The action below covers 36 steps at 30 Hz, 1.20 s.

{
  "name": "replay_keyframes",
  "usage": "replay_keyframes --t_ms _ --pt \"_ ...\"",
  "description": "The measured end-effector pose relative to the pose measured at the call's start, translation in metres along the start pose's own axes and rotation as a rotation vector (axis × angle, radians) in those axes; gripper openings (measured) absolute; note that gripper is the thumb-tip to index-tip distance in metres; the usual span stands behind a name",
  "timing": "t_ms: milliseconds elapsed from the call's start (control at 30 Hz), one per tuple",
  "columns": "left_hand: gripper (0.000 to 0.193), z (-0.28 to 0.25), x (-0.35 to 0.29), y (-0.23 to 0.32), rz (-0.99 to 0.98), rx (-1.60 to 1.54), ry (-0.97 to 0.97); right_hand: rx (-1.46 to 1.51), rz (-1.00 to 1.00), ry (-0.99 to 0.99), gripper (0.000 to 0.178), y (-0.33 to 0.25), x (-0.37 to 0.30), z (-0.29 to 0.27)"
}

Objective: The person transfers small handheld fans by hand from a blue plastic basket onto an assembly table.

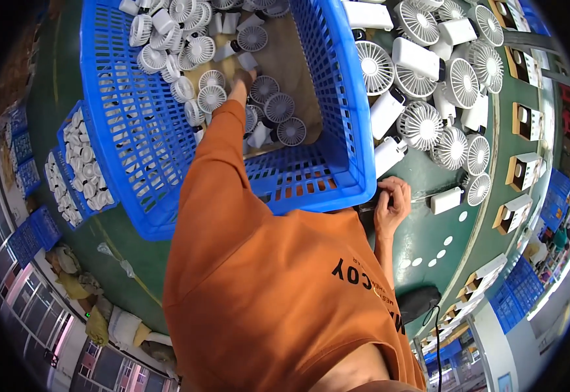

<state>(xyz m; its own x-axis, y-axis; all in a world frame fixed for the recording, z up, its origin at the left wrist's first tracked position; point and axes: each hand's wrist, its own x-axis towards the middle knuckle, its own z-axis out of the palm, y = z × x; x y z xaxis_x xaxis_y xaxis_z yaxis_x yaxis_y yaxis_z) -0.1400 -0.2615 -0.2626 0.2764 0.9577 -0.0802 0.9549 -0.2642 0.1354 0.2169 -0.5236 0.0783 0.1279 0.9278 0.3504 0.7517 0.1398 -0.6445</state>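
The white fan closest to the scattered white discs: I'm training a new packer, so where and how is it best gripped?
Grip the handle across its long edges, probably coming from its left, the right hand side. It is blocky, and its free end points toward that hand, while the round, ribbed head lies close against another fan, so looks harder to grasp.

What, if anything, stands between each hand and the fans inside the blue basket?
Nothing visible blocks the left hand: it is down inside the blue basket, among the white fans. The right hand is outside, by the near right corner, so the basket's wall stands between it and those fans.
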Motion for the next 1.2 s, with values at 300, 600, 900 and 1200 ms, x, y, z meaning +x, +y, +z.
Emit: replay_keyframes --t_ms 300,600,900,1200 --pt "0.041 -0.044 -0.006 0.094 -0.548 -1.402 -0.232 -0.057 0.030 -0.043 0.020 0.001 0.002 0.000" --pt "0.050 -0.166 -0.053 0.078 -0.259 -1.322 -0.025 -0.036 0.026 -0.046 0.020 0.002 0.003 0.000" --pt "0.067 -0.082 -0.115 0.105 0.062 -0.319 -0.520 -0.027 0.061 -0.082 0.018 -0.002 0.006 -0.003" --pt "0.073 -0.100 -0.100 0.147 -0.224 -0.268 -0.059 -0.025 0.048 -0.021 0.018 -0.003 0.010 -0.003"
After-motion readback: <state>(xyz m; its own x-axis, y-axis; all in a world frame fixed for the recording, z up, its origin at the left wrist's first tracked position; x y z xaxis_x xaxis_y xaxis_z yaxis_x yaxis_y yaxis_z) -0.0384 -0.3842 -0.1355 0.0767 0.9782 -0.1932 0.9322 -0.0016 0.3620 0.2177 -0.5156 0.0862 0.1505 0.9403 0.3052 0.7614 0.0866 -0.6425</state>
